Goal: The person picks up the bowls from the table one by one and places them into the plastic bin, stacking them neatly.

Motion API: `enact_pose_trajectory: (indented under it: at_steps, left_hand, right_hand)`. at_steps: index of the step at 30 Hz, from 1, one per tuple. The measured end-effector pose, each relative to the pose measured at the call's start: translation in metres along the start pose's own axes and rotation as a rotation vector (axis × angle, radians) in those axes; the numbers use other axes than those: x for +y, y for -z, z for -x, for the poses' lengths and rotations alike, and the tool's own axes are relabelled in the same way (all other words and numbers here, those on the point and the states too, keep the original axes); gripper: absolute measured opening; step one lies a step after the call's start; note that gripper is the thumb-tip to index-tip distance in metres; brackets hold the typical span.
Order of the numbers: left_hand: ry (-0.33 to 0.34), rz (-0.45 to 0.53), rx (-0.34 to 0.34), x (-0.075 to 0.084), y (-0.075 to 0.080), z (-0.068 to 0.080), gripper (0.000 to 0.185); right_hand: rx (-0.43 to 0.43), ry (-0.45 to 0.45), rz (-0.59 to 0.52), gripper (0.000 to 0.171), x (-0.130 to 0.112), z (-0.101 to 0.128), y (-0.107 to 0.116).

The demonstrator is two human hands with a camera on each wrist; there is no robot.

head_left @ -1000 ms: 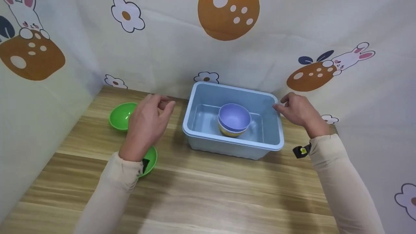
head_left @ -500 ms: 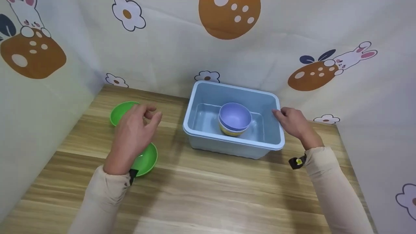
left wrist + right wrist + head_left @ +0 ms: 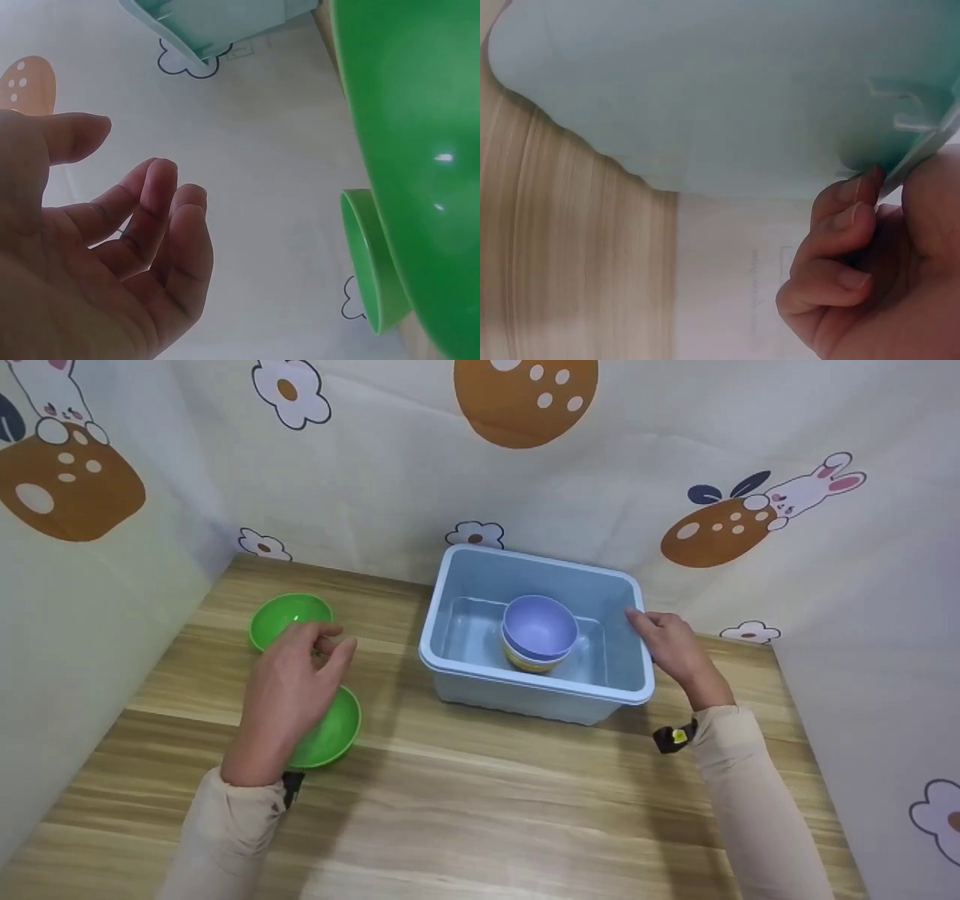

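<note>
My right hand (image 3: 679, 652) grips the right rim of a light blue plastic bin (image 3: 517, 697), thumb on the inner side and curled fingers against the outer wall, as the right wrist view shows. Inside the bin stands a stack of bowls, a purple bowl (image 3: 540, 626) on top and a yellow one (image 3: 529, 664) low down. Over the left of the table hovers my left hand (image 3: 289, 690), holding nothing, its fingers loosely bent. Below it is a green bowl (image 3: 341, 727), partly covered by the hand. A second green bowl (image 3: 281, 611) sits farther back.
The wood-grain table (image 3: 465, 810) meets a patterned cloth backdrop (image 3: 375, 472) at the back and on both sides. The bin stands close to the back cloth, to the right of the green bowls.
My left hand has moved left and toward me, uncovering more of the green bowls. My right hand has slid nearer along the bin's right rim and taken hold of it. The bin looks still.
</note>
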State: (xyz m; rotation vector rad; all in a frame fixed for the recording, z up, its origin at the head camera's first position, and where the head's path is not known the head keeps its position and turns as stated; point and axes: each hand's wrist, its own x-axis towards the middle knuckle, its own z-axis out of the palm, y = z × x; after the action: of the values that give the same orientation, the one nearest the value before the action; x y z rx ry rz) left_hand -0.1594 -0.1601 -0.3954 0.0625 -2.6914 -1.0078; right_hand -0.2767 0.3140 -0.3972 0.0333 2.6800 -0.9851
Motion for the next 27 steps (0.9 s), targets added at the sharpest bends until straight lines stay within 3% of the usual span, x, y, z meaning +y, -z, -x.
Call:
enact_pose_trajectory:
  at_steps: [6,12,20,23,27]
  left_hand:
    - [0.022,-0.009,0.010,-0.009,0.000,0.010,0.042]
    - [-0.002,-0.029,0.028,-0.019,-0.004,0.019,0.036]
    - [0.033,-0.102,0.053,-0.029,-0.008,0.030,0.047]
    - [0.075,-0.129,0.020,-0.032,-0.010,0.033,0.058]
    - [0.134,-0.168,-0.072,-0.034,-0.012,0.035,0.075]
  right_hand:
    - [0.056,0.029,0.096,0.076,-0.003,0.002,-0.001]
    - [0.100,0.066,0.206,0.074,-0.007,0.006,-0.002]
    - [0.123,0.099,0.299,0.075,-0.011,0.008,-0.004]
    - [0.140,0.104,0.321,0.076,-0.010,0.008,-0.004]
    - [0.143,0.093,0.315,0.076,-0.008,0.009,-0.003]
